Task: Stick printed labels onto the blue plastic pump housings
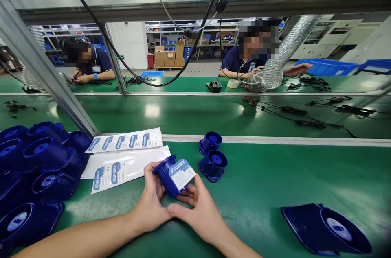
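In front of me my left hand [155, 195] is closed around a blue plastic pump housing [165, 174], which is tilted. A white and blue printed label [182, 173] lies against the housing's side, its right end sticking out past the curve. At that free end my right hand [198, 205] has its fingers on and behind the label, with its thumb near my left hand. To the left are two label sheets; the nearer sheet [131, 166] carries two labels, and the farther sheet [128, 141] a row of several.
Many blue housings [45, 152] are piled at the left. Two small ones [213, 164] stand beyond my right hand, and a larger blue part [324, 229] lies at the right. A metal post [58, 71] rises at left. Two co-workers [94, 62] sit across the green bench.
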Demonstrator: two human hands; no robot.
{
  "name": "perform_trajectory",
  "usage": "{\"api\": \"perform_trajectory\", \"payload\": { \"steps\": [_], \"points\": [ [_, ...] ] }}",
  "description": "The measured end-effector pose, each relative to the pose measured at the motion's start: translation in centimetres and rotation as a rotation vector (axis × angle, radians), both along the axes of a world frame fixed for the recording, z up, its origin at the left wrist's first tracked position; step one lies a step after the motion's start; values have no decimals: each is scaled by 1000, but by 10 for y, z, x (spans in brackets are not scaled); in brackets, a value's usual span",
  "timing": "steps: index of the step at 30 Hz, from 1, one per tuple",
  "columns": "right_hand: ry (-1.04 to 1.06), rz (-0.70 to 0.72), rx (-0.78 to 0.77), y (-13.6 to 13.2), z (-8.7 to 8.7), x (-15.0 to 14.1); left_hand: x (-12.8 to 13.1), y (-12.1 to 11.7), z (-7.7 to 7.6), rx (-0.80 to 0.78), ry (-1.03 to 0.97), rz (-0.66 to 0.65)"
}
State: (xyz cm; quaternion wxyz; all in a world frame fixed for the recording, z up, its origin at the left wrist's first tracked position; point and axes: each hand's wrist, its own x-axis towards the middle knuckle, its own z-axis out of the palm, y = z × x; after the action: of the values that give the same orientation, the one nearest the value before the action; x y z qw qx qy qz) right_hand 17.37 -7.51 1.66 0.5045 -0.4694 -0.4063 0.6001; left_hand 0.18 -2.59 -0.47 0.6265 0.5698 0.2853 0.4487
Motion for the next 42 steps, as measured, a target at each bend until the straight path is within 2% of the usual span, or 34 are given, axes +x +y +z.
{"api": "perform_trajectory", "payload": {
  "steps": [4,9,12,16,21,25,30,37,42],
  "points": [
    [-155,14,120,10,5,21,-4,0,4,89,9,-82],
    [-333,120,240,15,7,47,-8,6,8,90,154,-14],
    [-424,142,290,14,6,51,-10,9,14,137,309,17],
    [-520,151,261,14,6,50,-13,13,23,240,534,-34],
    [-642,96,299,16,8,50,-14,19,25,304,533,-79],
    [-600,110,298,16,6,51,-15,23,22,328,480,-143],
    [-522,69,278,15,0,51,-16,22,22,354,473,-153],
    [-548,74,257,13,-6,50,-16,19,27,428,562,-92],
    [-446,90,229,14,1,49,-16,20,30,420,584,-80]
  ]
}}
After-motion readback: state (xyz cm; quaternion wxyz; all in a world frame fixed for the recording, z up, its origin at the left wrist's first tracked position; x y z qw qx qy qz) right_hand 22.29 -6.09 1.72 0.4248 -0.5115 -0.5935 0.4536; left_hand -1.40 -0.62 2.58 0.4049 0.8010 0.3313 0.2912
